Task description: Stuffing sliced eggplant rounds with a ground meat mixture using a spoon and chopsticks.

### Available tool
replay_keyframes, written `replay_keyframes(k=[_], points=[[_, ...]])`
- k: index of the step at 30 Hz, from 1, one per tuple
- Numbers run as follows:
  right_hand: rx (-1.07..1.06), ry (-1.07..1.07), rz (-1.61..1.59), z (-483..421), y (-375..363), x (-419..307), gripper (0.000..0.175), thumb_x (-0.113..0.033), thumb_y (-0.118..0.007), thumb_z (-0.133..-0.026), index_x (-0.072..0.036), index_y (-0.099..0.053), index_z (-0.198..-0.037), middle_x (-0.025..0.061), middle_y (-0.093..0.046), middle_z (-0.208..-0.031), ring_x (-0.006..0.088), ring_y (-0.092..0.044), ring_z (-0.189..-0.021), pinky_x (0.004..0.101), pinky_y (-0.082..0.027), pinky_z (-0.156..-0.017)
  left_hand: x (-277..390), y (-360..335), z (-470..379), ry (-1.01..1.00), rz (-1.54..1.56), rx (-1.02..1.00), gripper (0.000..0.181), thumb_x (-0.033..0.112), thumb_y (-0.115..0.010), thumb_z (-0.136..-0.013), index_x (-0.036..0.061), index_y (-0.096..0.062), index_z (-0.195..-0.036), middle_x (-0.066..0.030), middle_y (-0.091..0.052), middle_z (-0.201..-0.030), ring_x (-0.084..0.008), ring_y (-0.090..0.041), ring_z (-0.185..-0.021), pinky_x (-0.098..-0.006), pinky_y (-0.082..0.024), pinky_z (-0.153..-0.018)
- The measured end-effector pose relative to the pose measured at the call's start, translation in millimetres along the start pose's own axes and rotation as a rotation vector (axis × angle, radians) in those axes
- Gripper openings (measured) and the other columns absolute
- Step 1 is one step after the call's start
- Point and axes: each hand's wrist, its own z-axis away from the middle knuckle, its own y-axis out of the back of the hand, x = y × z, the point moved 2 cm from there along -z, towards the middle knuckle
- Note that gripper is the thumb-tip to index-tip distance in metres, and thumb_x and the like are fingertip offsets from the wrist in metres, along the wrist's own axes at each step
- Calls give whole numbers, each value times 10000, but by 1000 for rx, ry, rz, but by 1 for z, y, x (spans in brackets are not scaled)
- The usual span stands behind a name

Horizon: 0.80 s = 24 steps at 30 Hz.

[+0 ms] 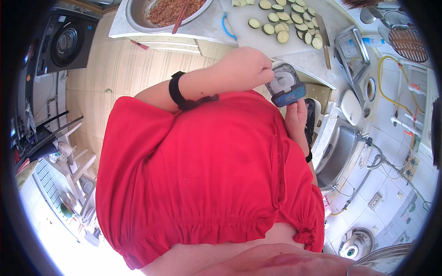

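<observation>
My left hand point(296, 116) holds a small clear container point(283, 76) with a blue flip lid, tilted back, at its lid side. White powder or fine grains lie inside it. My right hand point(251, 67) is at the container's rim with its fingers bent together; whether something small is between the fingertips is hidden. Above, sliced eggplant rounds point(283, 36) are spread on a pale cutting board point(241, 41), beside a knife with a wooden handle point(327, 57). A metal bowl point(138, 24) at the top holds minced meat, with reddish chopsticks point(180, 17) resting in it.
A steel sink point(336, 155) is at the right, with a white oval lid point(352, 107) above it. A metal-framed tray point(352, 55) leans near the knife. An open drawer or cabinet edge point(324, 91) is close to my left hand. A washing machine point(67, 41) stands far left.
</observation>
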Motion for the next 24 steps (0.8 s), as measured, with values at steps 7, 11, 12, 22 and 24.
replay_keyframes(k=[7,11,12,22,24], points=[[-25,-48,-68,-2,2,4,435,-339,-407,-902,17,-433,-1151,49,-510,-1056,120,-474,-942,256,-371,-820,-18,2,-1,157,316,0,236,163,-476,-738,-30,-473,-602,-133,-371,-490,-179,-359,-450,-309,-340,-465],[-45,-108,-137,-3,2,12,471,-361,-420,-896,18,-404,-1176,51,-488,-1102,119,-457,-988,251,-349,-855,-28,8,1,250,464,-15,242,160,-488,-746,-16,-466,-581,-44,-355,-479,-99,-336,-477,-269,-314,-454],[-54,-108,-138,-5,0,11,471,-361,-420,-896,18,-404,-1176,51,-488,-1102,119,-457,-988,251,-349,-855,-33,8,2,268,488,-2,231,171,-491,-744,-19,-515,-615,-51,-400,-485,-105,-366,-468,-276,-336,-446],[-70,-133,-301,-20,-8,25,377,-250,-393,-919,15,-405,-1187,24,-505,-1046,84,-469,-895,212,-369,-779,-52,70,32,357,944,190,249,135,-498,-769,79,-421,-539,43,-329,-516,-61,-284,-483,-223,-234,-455],[-66,-114,-317,-23,-10,26,410,-265,-405,-916,13,-379,-1216,24,-499,-1053,83,-467,-890,206,-367,-782,-65,93,38,340,770,386,269,130,-455,-802,84,-390,-545,39,-305,-510,-71,-265,-473,-230,-219,-447]])
